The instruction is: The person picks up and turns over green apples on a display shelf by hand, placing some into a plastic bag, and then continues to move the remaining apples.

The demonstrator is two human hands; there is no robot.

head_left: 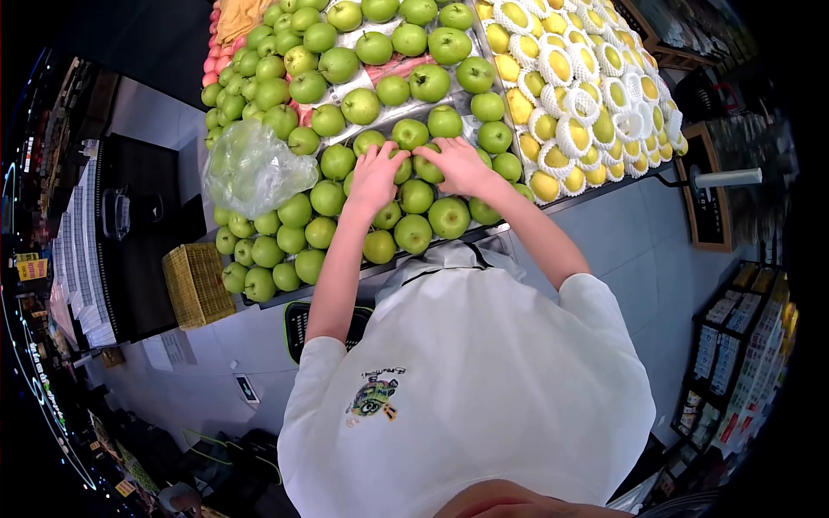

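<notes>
Rows of green apples (449, 217) lie on a sloping display in front of me. My left hand (376, 177) reaches in among them, its fingers curled at a green apple (402, 171) by the thumb. Beside it, my right hand (459, 166) has its fingers bent round another green apple (427, 167). Both apples are partly covered by the fingers. A crumpled clear plastic bag (257, 168) rests on the apples to the left of my hands.
Yellow fruit in white foam nets (574, 135) fills the display's right section, behind a metal divider. A wicker basket (197, 285) stands at the left corner. Red fruit (216, 62) and a tan cloth (240, 17) are at the far left. Stocked shelves (725, 337) stand at right.
</notes>
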